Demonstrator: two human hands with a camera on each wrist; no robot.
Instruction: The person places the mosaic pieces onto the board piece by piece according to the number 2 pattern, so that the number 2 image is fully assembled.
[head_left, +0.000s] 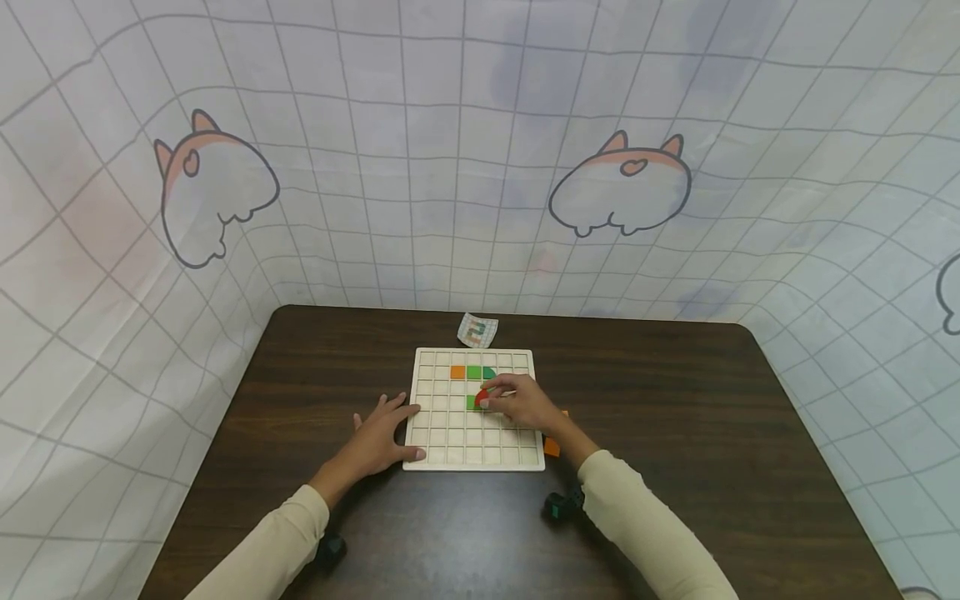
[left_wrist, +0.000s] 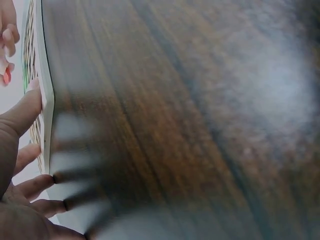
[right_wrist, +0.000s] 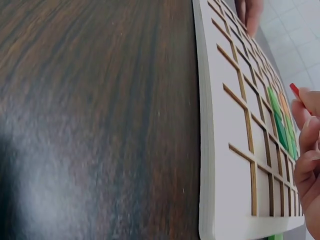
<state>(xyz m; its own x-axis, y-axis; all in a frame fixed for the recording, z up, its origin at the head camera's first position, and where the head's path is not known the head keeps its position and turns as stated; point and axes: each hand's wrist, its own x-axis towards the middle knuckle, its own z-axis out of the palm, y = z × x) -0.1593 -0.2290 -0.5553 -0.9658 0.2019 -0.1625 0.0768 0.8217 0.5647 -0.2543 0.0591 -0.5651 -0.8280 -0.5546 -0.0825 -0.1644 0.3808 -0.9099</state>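
Note:
Between its thumb and fingers my right hand (head_left: 525,404) pinches a red piece with a curved edge (head_left: 481,397), just above the white grid board (head_left: 442,437). In the right wrist view the red piece (right_wrist: 294,90) is tilted and apart from the board. A green tile (head_left: 470,402) lies in a cell beside it, with a darker green tile (right_wrist: 281,132) adjoining. Farther up sit an orange square (head_left: 457,372), a green square (head_left: 473,372) and a dark green round-edged tile (head_left: 489,373). My left hand (head_left: 378,442) rests on the board's left edge, fingers spread.
A small printed paper (head_left: 477,331) lies behind the board on the dark wooden table (head_left: 675,400). Orange tiles (head_left: 552,447) lie by the board's right edge, partly under my right forearm. Black devices (head_left: 558,507) are at both wrists. A gridded cloth (head_left: 465,183) surrounds the table.

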